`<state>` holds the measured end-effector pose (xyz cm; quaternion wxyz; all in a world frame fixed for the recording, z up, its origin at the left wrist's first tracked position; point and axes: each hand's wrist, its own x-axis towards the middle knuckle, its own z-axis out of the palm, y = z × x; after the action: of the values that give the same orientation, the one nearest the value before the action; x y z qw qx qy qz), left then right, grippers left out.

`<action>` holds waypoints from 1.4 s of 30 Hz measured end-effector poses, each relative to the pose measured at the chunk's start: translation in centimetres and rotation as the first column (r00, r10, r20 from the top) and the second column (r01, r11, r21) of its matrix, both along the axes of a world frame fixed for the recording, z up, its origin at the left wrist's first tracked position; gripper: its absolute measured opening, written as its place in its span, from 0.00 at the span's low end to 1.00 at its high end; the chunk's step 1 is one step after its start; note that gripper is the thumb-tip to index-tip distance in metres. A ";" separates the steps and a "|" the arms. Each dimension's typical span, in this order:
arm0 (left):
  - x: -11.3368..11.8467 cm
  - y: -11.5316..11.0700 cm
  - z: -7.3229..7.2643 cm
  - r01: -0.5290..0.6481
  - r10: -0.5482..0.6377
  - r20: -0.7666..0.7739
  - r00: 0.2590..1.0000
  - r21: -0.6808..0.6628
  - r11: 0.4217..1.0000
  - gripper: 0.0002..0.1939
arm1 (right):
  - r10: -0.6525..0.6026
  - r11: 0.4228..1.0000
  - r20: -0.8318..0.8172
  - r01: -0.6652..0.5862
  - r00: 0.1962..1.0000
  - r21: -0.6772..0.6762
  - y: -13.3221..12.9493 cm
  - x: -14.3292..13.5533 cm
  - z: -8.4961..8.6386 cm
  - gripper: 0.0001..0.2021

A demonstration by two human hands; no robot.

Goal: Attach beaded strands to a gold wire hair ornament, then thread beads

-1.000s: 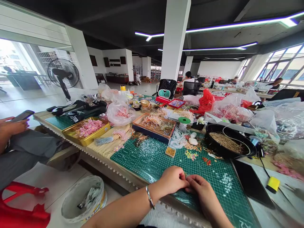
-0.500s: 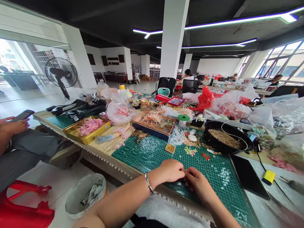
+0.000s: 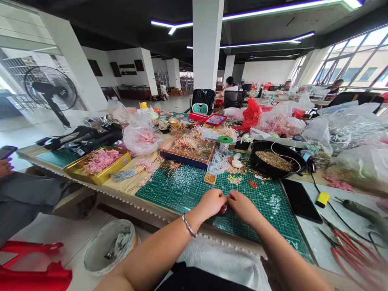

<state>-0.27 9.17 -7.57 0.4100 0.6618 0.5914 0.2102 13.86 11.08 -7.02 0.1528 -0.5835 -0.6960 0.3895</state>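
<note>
My left hand [image 3: 213, 203], with a silver bracelet at the wrist, is closed over the front part of the green cutting mat [image 3: 188, 202]. Touching it, fingertips to fingertips, is my right hand [image 3: 243, 206], also closed. Something small and reddish shows under the left fingers, too hidden to name. Just beyond the hands stands a small square box of gold beads [image 3: 210, 178]. Yellow-green flower pieces [image 3: 235, 179], red beads [image 3: 252, 184] and clear pieces [image 3: 274, 204] lie loose on the mat.
A wooden tray of beaded sprays [image 3: 169, 154], a gold tin of pink flowers [image 3: 97, 178] and a black pan of straw-like stems [image 3: 257, 163] surround the mat. At right lie a black tablet [image 3: 300, 200] and red-handled pliers [image 3: 342, 246]. Someone sits at far left holding a phone.
Both hands have moved forward over the mat and stay together. The view has shifted rightward, bringing the pliers into sight at right. The person at left shows less.
</note>
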 end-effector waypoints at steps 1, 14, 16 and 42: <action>0.0 -0.1 0.0 -0.010 0.010 0.025 1.000 0.004 1.000 0.17 | 0.002 1.000 -0.025 -0.003 1.000 -0.021 0.0 0.0 0.0 0.12; -0.8 -0.4 1.2 0.007 -0.001 0.148 0.989 -0.040 0.999 0.15 | 0.103 0.992 -0.198 -0.116 0.975 -0.056 -1.1 0.1 0.9 0.15; -0.9 -0.5 1.3 -0.006 0.007 0.104 0.995 -0.007 1.000 0.15 | 0.099 0.994 -0.130 -0.105 0.987 -0.038 -0.9 -0.2 0.8 0.15; -2.3 -0.6 0.0 0.119 -0.120 -0.023 0.992 0.402 0.908 0.25 | -0.272 0.934 -0.526 0.089 0.806 -0.346 0.2 1.7 -0.1 0.11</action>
<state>-2.53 8.59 -7.58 0.2781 0.7667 0.4932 0.3027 15.56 11.24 -7.09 0.2973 -0.5223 -0.4911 0.6306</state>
